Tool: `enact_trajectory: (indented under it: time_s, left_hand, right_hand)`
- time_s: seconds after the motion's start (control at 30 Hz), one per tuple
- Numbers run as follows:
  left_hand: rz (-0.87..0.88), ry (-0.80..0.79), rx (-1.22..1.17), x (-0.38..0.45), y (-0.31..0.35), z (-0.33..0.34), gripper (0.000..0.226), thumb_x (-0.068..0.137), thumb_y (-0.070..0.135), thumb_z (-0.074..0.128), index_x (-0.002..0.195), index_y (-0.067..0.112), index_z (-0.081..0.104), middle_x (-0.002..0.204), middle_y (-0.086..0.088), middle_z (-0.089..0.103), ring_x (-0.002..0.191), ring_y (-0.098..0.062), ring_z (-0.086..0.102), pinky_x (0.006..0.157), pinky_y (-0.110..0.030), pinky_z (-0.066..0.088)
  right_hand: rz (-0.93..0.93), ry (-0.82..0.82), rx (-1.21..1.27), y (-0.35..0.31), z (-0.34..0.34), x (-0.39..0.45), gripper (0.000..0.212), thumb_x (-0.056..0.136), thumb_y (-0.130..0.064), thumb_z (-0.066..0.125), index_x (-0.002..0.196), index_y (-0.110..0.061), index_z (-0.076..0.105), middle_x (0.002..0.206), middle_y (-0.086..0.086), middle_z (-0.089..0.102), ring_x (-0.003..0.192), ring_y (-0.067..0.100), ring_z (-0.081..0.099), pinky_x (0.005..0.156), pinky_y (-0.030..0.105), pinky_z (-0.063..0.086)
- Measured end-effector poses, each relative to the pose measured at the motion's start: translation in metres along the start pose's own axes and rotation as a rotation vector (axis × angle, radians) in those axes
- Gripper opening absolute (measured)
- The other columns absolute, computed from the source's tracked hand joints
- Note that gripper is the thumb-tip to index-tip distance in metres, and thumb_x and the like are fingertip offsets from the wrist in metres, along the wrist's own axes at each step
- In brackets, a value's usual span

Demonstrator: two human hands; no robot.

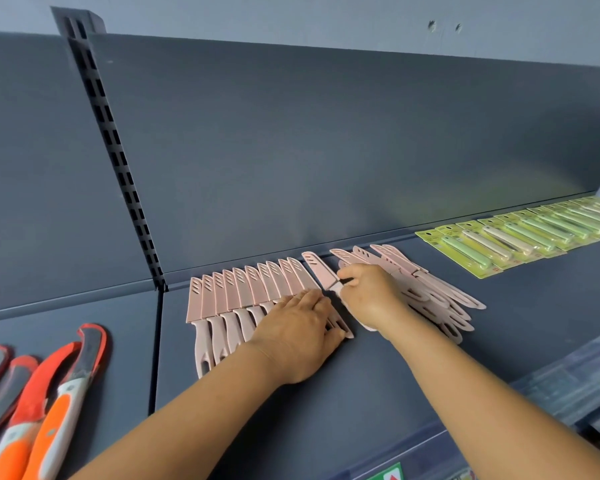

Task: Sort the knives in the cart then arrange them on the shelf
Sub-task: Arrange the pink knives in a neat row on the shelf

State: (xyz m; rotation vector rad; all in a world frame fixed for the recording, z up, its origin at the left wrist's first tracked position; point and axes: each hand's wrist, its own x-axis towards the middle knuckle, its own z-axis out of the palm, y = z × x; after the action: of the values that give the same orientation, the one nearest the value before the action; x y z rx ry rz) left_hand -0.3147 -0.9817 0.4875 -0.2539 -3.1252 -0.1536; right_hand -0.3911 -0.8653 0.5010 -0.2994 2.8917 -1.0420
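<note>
Pink knives [243, 299] in a row on shelf [413, 341], left hand [298, 337] flat on them, right hand [369, 294] pinching one knife [321, 273]

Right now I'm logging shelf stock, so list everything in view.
pink sheathed knives, neat row: about ten, pink, shelf centre-left
pink knife being placed: one, pink, between row and pile
pink knives, loose pile: several, pink, right of hands
carded knives: overlapping row, green and cream on yellow cards, far right
orange-handled tools: several, orange, red, grey, lower left
shelf: one, dark grey
left hand: flat on the row
right hand: fingers gripping the single knife
</note>
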Motion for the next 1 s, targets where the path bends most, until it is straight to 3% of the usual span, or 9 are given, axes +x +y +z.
enact_trajectory:
  time_s: [0.07,0.2,0.3,0.4,0.53,0.67,0.8,0.9,1.0]
  left_hand:
    - [-0.007,0.009,-0.01,-0.001,0.0,0.001,0.058,0.099,0.047,0.03,0.147,0.014,0.027,0.155,-0.001,0.023,0.141,-0.02,0.023,0.115,-0.029,0.011]
    - [-0.011,0.017,-0.017,-0.001,0.0,0.001,0.059,0.099,0.048,0.031,0.147,0.013,0.027,0.153,-0.001,0.026,0.14,-0.019,0.024,0.115,-0.028,0.01]
    - [-0.003,0.029,-0.034,-0.001,-0.001,0.001,0.06,0.098,0.049,0.032,0.147,0.015,0.026,0.153,0.0,0.026,0.14,-0.018,0.025,0.115,-0.028,0.011]
    - [0.009,0.037,-0.027,0.001,-0.003,0.0,0.062,0.099,0.048,0.032,0.15,0.017,0.019,0.155,0.0,0.022,0.141,-0.017,0.022,0.117,-0.03,0.011]
    - [0.016,0.011,0.005,0.008,0.0,-0.001,0.063,0.1,0.048,0.029,0.151,0.015,0.015,0.159,-0.001,0.014,0.145,-0.018,0.014,0.119,-0.033,0.006]
    - [0.026,-0.014,0.023,0.014,0.007,0.003,0.065,0.099,0.052,0.028,0.151,0.016,0.017,0.16,-0.003,0.011,0.147,-0.018,0.01,0.119,-0.033,0.004]
    - [0.038,-0.004,0.044,0.015,0.008,0.008,0.065,0.098,0.053,0.026,0.15,0.015,0.02,0.159,-0.004,0.015,0.146,-0.019,0.013,0.118,-0.032,0.005]
    - [0.037,0.0,0.045,0.014,0.008,0.008,0.065,0.098,0.054,0.026,0.15,0.016,0.02,0.159,-0.003,0.014,0.146,-0.018,0.012,0.118,-0.031,0.005]
    - [0.032,0.004,0.04,0.013,0.008,0.009,0.065,0.098,0.055,0.026,0.15,0.017,0.02,0.159,-0.002,0.013,0.146,-0.018,0.012,0.119,-0.031,0.006]
  right_hand:
    - [-0.003,-0.012,0.03,-0.005,0.004,0.003,0.033,0.089,-0.004,0.048,0.114,-0.013,0.066,0.122,0.009,0.064,0.111,0.03,0.057,0.094,0.034,0.048]
    - [0.0,-0.026,-0.022,-0.01,0.011,0.007,0.033,0.09,-0.006,0.047,0.117,-0.015,0.065,0.118,0.009,0.066,0.111,0.028,0.058,0.093,0.032,0.048]
    - [-0.014,-0.02,-0.099,-0.008,0.016,0.007,0.028,0.09,-0.007,0.048,0.111,-0.008,0.066,0.109,0.011,0.068,0.104,0.03,0.061,0.086,0.037,0.052]
    - [-0.055,-0.029,-0.159,-0.005,0.016,0.006,0.029,0.091,-0.009,0.046,0.109,-0.013,0.068,0.103,0.009,0.068,0.094,0.028,0.061,0.075,0.034,0.054]
    - [-0.071,0.008,-0.222,0.008,-0.002,0.001,0.042,0.095,-0.014,0.044,0.135,-0.023,0.052,0.136,0.005,0.05,0.122,0.025,0.049,0.095,0.028,0.042]
    - [-0.091,0.007,-0.557,0.033,-0.022,-0.012,0.033,0.096,-0.018,0.042,0.128,-0.018,0.052,0.134,0.004,0.044,0.125,0.025,0.037,0.097,0.032,0.037]
    - [-0.15,-0.067,-0.532,0.048,-0.024,-0.018,0.038,0.097,-0.016,0.042,0.134,-0.023,0.048,0.139,-0.003,0.041,0.126,0.021,0.037,0.101,0.036,0.04]
    - [-0.132,-0.003,-0.548,0.047,-0.024,-0.017,0.029,0.095,-0.012,0.044,0.122,-0.019,0.053,0.128,0.002,0.049,0.117,0.025,0.045,0.087,0.033,0.044]
    - [-0.127,0.008,-0.628,0.042,-0.024,-0.018,0.019,0.093,-0.009,0.046,0.109,-0.014,0.056,0.117,0.005,0.053,0.106,0.026,0.052,0.066,0.029,0.035]
